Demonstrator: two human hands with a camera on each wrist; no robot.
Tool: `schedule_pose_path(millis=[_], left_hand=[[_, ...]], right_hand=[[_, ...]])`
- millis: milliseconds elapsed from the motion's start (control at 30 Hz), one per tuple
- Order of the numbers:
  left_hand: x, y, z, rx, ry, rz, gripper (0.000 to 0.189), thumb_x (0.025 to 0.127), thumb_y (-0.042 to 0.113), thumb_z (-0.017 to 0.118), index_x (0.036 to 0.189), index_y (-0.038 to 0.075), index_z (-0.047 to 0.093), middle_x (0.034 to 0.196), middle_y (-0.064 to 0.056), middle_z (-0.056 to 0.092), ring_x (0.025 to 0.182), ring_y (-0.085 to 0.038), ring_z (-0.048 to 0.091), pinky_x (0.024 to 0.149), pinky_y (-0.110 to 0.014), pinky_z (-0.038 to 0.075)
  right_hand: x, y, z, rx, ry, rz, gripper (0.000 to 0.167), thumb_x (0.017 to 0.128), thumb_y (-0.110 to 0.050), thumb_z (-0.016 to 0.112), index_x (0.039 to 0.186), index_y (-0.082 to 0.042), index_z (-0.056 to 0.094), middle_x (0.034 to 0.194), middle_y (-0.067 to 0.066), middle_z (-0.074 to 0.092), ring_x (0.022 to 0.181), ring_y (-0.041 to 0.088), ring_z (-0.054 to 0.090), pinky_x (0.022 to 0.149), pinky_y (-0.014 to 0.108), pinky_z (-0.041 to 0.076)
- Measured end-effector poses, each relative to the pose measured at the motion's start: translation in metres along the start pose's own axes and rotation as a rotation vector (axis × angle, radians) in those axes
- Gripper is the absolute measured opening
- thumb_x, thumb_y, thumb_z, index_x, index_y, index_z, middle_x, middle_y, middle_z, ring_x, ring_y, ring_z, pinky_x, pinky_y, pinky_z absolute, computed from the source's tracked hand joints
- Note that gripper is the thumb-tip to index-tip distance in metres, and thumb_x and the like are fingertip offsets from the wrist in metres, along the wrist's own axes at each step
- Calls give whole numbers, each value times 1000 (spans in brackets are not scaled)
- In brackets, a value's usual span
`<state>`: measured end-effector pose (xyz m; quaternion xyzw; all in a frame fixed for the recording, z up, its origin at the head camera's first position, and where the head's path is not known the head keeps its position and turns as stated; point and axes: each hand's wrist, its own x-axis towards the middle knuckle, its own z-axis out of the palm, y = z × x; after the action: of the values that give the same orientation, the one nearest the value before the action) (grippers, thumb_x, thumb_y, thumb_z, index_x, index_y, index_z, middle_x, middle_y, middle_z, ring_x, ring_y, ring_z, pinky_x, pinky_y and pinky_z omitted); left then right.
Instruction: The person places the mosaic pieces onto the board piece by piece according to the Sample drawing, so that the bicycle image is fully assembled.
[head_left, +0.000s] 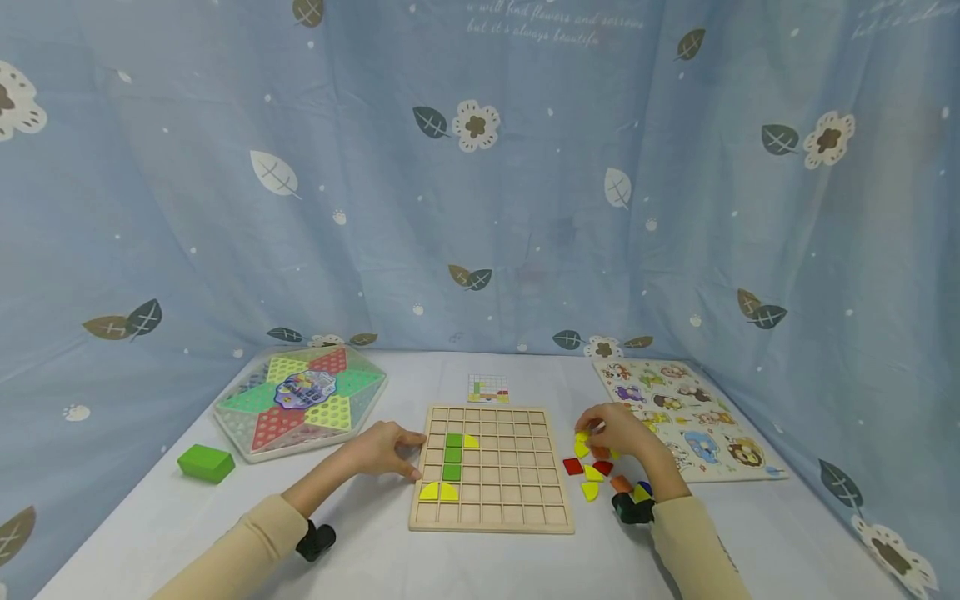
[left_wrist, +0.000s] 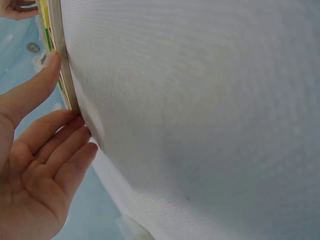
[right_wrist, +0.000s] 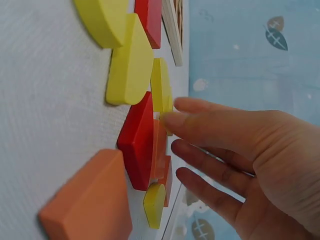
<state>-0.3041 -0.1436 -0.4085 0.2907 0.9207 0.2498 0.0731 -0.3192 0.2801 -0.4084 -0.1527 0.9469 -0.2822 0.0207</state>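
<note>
My left hand (head_left: 378, 448) touches the left edge of a wooden grid board (head_left: 510, 473), thumb and fingers spread along its side. On the board lie several green squares (head_left: 453, 456) in a column, a yellow quarter-round piece (head_left: 471, 442) beside the top one, and two yellow quarter-round pieces (head_left: 438, 492) at the lower left. To the right of the board, my right hand (head_left: 621, 431) reaches over a loose group of pieces. Its thumb and fingertips are right at a yellow piece (right_wrist: 160, 85). Around it lie a red piece (right_wrist: 139, 142) and an orange piece (right_wrist: 92, 202).
A small printed pattern card (head_left: 488, 388) lies behind the board. At the left are a hexagonal checkers set (head_left: 303, 400) and a green block (head_left: 206, 463). An animal picture board (head_left: 690, 417) lies at the right, in front of a blue patterned curtain (head_left: 525, 208).
</note>
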Motion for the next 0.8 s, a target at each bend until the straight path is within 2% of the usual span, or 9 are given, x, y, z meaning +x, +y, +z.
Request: schedule_pose_path(millis=[400,500,667,800], left_hand=[[0,1,0,4,-4,-9,61,73,26,85,124,-1,64,125,-17,63,113,-37,58,87,-48,50],[0,1,-1,2,-5,-8,61,73,26,85,124,-1,64,124,-17,63,113,-38,58,88,-49,49],[0,1,-1,0,-8,-9,61,73,26,85,124,0,64,125,-16,63,114,-37,58,89,-49,49],[1,0,0,3,-10,-13,61,73,27,85,124,1,64,125,-15,63,113,-37,58,89,-48,49]], right_hand=[[0,-2,-2,-14,18,15,16,83,-1,72,99,-4,73,84,0,65,76,16,56,68,32,51],[1,-5,-5,-32,23,-43,17,83,-2,73,100,-4,73,87,0,66,79,17,58,69,31,51],[2,-13,-7,-76,13,-200,16,85,-4,72,101,-3,73,91,2,68,82,17,61,74,32,54],[2,-23,-8,-65,-18,-261,19,86,-4,71,105,0,71,95,3,69,86,20,63,77,33,54]])
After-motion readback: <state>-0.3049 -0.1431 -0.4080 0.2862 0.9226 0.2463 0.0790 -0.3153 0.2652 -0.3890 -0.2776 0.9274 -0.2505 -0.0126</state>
